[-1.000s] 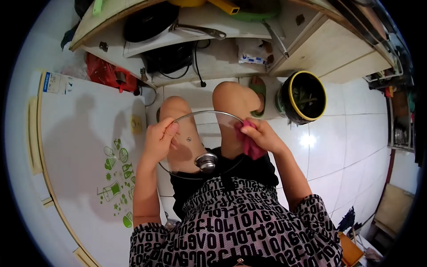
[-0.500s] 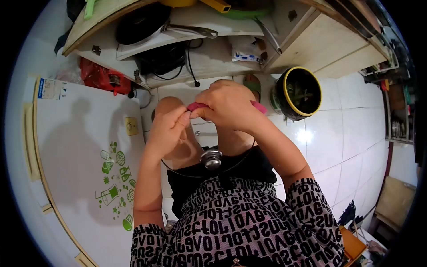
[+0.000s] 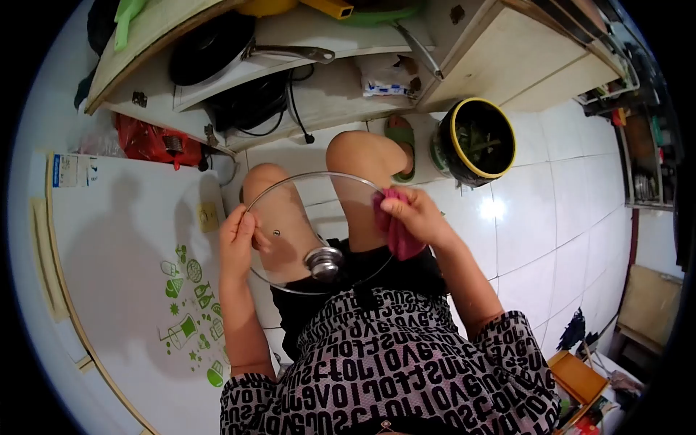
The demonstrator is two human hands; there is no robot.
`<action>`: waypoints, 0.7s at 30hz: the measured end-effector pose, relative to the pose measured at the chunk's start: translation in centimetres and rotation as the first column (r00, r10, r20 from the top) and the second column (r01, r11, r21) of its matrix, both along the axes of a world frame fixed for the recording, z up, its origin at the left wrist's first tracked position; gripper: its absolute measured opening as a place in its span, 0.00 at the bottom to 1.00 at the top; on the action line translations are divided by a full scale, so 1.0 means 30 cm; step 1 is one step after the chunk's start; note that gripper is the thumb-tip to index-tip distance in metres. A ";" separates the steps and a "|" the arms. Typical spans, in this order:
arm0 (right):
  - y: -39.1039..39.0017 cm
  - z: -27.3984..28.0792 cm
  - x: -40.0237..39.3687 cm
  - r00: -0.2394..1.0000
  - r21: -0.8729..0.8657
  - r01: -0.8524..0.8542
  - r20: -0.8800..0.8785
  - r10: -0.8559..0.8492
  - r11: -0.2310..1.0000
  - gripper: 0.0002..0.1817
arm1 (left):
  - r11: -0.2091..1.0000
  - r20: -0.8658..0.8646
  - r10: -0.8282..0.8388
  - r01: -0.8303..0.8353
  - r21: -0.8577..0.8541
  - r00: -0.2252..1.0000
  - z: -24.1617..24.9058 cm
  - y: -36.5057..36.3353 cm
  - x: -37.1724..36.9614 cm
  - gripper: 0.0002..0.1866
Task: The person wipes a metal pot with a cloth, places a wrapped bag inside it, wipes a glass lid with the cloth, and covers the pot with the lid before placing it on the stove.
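A round clear glass lid (image 3: 312,210) with a metal rim and a steel knob (image 3: 324,263) is held tilted above my lap. On its left edge, my left hand (image 3: 242,238) grips the rim between thumb and fingers. My right hand (image 3: 415,215) is closed on a dark pink cloth (image 3: 403,230), which is pressed against the lid's right edge and hangs down below the fingers.
Ahead, an open cabinet (image 3: 348,43) holds a black frying pan (image 3: 214,47). To the right stands a black bin (image 3: 482,142) with a yellow rim. A white surface with green pictures (image 3: 130,275) lies to the left, beside a red bag (image 3: 156,140).
My hands were close together at the lid's far edge and have moved apart to opposite sides. The lid now shows fully, and more of the cloth is visible. The view has shifted slightly.
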State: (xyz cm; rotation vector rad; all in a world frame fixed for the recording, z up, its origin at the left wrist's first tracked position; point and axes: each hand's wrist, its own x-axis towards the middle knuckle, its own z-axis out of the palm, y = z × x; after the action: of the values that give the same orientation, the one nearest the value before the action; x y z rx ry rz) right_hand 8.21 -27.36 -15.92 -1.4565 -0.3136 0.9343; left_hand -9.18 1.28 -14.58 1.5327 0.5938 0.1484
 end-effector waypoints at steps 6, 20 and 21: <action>0.109 0.387 0.187 0.399 -0.264 -0.158 0.864 0.306 0.951 0.17 | 0.970 0.256 -0.183 0.133 0.201 0.949 0.043 -0.054 0.057 0.19; -0.021 0.100 0.061 0.957 -0.047 -0.050 0.282 0.061 0.998 0.15 | 0.833 0.067 -0.326 0.253 0.492 0.943 0.155 -0.120 0.279 0.14; -0.068 0.023 0.029 0.958 -0.050 -0.049 0.281 0.061 0.998 0.15 | 0.845 0.084 -0.330 0.254 0.471 0.940 0.144 -0.116 0.286 0.16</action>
State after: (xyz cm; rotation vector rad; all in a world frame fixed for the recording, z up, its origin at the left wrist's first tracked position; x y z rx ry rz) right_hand 9.07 -29.39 -15.21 -1.6303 -0.5501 0.7799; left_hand -0.60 -2.21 -10.25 2.0265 0.1880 0.1836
